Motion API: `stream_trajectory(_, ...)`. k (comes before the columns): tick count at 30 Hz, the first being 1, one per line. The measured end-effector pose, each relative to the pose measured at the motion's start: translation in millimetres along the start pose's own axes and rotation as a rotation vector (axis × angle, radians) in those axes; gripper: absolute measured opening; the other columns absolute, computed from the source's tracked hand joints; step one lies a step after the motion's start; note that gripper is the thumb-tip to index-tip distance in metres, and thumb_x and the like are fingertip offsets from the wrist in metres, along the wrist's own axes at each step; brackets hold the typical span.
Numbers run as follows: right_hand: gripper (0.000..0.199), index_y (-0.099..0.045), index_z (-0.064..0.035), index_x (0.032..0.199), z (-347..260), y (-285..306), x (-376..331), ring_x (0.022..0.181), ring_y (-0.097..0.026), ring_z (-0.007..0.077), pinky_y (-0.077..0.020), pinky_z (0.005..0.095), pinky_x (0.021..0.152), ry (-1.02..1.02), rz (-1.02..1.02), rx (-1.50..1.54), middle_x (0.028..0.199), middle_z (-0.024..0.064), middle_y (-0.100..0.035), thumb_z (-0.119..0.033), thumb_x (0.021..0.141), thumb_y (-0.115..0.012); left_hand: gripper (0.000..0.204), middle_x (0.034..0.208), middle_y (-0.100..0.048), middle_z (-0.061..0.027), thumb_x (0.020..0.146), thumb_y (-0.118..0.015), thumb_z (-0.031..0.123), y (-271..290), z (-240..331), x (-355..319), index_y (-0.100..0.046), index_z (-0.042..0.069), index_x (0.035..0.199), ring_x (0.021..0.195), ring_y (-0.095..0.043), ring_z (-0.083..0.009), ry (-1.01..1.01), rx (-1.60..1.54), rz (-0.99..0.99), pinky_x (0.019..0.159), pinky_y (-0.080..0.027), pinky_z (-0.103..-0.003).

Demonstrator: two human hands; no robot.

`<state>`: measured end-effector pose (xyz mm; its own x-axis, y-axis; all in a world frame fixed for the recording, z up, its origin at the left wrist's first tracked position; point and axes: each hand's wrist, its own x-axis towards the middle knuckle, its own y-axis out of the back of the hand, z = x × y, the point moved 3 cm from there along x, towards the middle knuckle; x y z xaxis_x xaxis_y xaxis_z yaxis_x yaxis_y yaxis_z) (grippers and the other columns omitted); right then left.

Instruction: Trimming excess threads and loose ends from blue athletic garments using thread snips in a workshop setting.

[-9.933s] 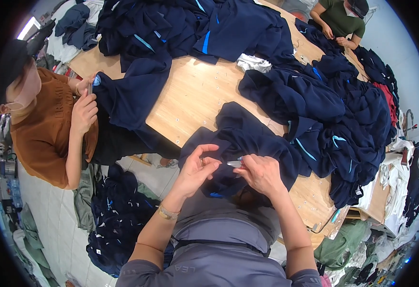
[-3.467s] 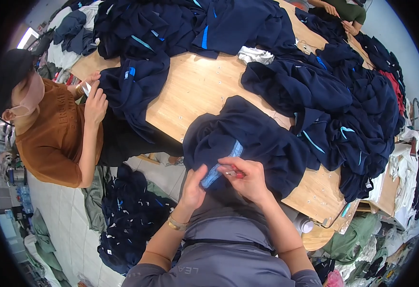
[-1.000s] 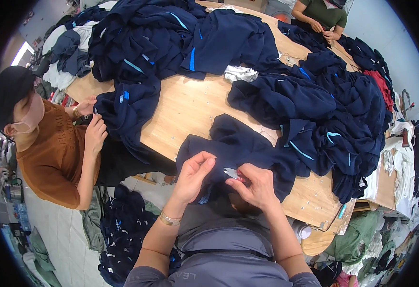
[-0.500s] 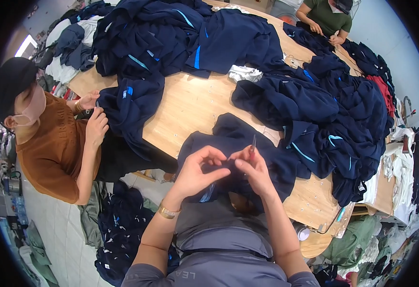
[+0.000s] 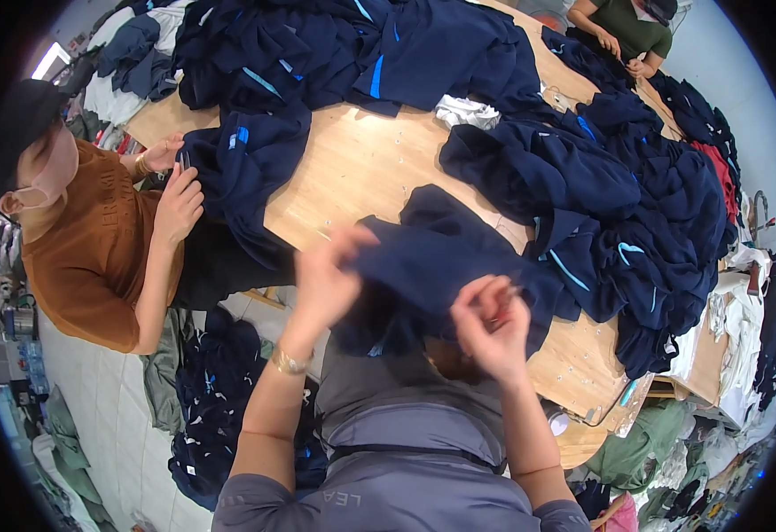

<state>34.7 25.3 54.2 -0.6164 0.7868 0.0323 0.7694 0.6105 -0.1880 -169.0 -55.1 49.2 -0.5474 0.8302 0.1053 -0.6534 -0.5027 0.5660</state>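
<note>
A navy garment (image 5: 446,257) lies in front of me, partly over the table's near edge and partly raised toward my left hand. My left hand (image 5: 330,275), smeared by motion, pinches the cloth at its left edge. Over the garment's right side is my right hand (image 5: 494,328), its fingers curled round a small red-handled tool (image 5: 501,310) with a metal tip. The tool is mostly hidden by the fingers, and its exact kind cannot be made out.
Heaped navy garments (image 5: 583,186) with blue strips cover the wooden table's (image 5: 352,160) right and far sides. A co-worker in a brown shirt (image 5: 95,257) handles navy cloth at the left; another person (image 5: 627,40) works far right. More garments (image 5: 219,399) lie on the floor.
My hands, close together before, have moved apart, the left one up and left. The near cloth is now lifted and spread between them. The red-handled tool has turned within my right hand.
</note>
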Motion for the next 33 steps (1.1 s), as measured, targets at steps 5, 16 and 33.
stream_trajectory(5, 0.028, -0.038, -0.0064, 0.072, 8.1, 64.1, 11.7, 0.058, -0.040, 0.0056, -0.0347, 0.0180, 0.053, 0.138, 0.410, -0.351, 0.073, 0.0012, -0.048, -0.002, 0.077, -0.065, 0.056, 0.104, -0.052, -0.0192, 0.073, -0.064, 0.005, 36.2, -35.1, 19.6, -0.042, 0.011, 0.124, 0.095, -0.051, -0.0325, 0.011, 0.648, 0.420, 0.080, -0.042, -0.039)
stream_trajectory(16, 0.035, -0.040, -0.0029, 0.085, 85.2, 144.2, -34.0, 0.061, -0.043, 0.0207, -0.0391, 0.0305, 0.062, -0.089, 0.504, -0.819, 0.066, 0.0075, -0.040, -0.014, 0.070, -0.069, 0.036, 0.096, -0.055, -0.0142, 0.068, -0.071, 0.012, -47.1, -47.9, -38.6, -0.056, 0.006, 0.100, 0.093, -0.053, -0.0319, -0.090, 0.262, -0.052, 0.078, -0.044, -0.037)
stream_trajectory(33, 0.032, -0.030, -0.0090, 0.071, -41.1, 119.5, -35.3, 0.067, -0.040, 0.0102, -0.0329, 0.0208, 0.065, 0.352, 0.337, -0.401, 0.070, 0.0022, -0.040, 0.002, 0.067, -0.060, 0.018, 0.069, -0.049, -0.0043, 0.068, -0.062, 0.013, 77.5, 5.6, -45.7, -0.051, 0.000, 0.070, 0.065, -0.045, -0.0128, -0.065, -0.143, 0.171, 0.060, -0.036, -0.025)
